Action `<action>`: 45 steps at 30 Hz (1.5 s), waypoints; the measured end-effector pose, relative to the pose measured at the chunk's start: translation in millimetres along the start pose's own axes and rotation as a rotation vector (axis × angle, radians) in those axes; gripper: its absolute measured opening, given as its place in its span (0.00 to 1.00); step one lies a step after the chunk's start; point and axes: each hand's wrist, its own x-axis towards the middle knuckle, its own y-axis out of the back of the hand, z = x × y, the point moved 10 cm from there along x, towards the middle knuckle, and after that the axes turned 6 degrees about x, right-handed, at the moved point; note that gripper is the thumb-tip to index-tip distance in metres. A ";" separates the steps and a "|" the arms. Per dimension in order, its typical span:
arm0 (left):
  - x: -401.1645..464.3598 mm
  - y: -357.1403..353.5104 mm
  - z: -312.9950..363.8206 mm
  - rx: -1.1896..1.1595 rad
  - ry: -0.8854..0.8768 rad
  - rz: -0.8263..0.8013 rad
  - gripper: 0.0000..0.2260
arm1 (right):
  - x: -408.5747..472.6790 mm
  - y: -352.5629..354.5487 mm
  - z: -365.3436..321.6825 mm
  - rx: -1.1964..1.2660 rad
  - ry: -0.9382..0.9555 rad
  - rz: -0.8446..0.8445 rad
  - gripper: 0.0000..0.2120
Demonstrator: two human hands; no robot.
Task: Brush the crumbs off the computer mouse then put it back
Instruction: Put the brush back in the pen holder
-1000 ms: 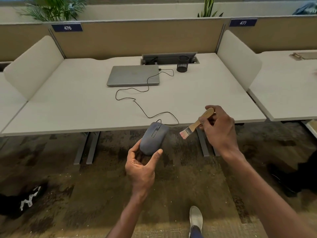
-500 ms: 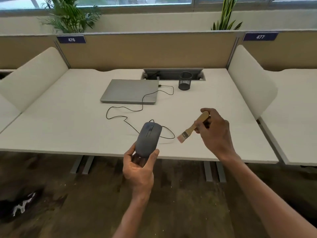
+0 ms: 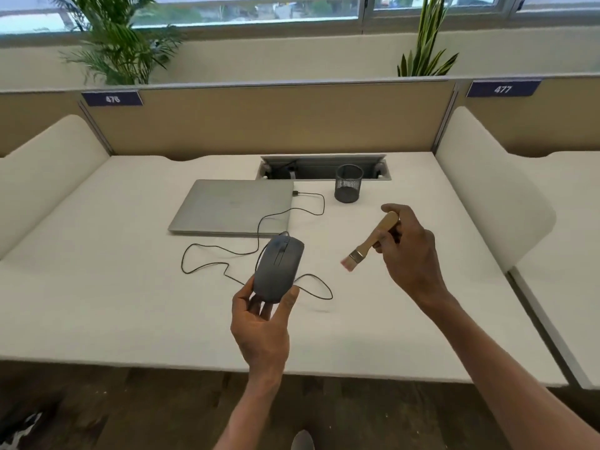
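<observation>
A grey wired computer mouse (image 3: pixel 279 269) is lifted above the white desk (image 3: pixel 97 287), its top facing me. My left hand (image 3: pixel 261 326) grips its near end between thumb and fingers. The black cable (image 3: pixel 224 264) loops over the desk to the closed silver laptop (image 3: pixel 232 207). My right hand (image 3: pixel 410 254) holds a small wooden-handled brush (image 3: pixel 370 243) by the handle, bristles pointing down-left, a short way to the right of the mouse and not touching it.
A black mesh pen cup (image 3: pixel 348 188) stands behind the brush, beside a grey cable well (image 3: pixel 323 167). White side dividers (image 3: pixel 487 196) and a tan back partition (image 3: pixel 276 121) bound the desk. Dark carpet lies below the front edge, with my shoe (image 3: pixel 302 440) on it.
Both hands have moved forward from over the floor to above the desk, carrying the mouse and the brush. The view has tilted up toward the windows.
</observation>
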 end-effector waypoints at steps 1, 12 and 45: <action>11.8 -6.8 -1.7 0.001 0.001 -0.009 0.30 | 11.4 -4.0 2.6 -0.001 -0.003 0.007 0.17; 87.4 -57.1 -25.7 -0.048 0.024 -0.062 0.28 | 123.0 -29.3 27.7 -0.059 0.016 0.114 0.17; 99.9 -156.6 -79.5 -0.024 0.177 -0.080 0.29 | 322.8 -158.9 215.7 -0.414 -0.073 -0.181 0.12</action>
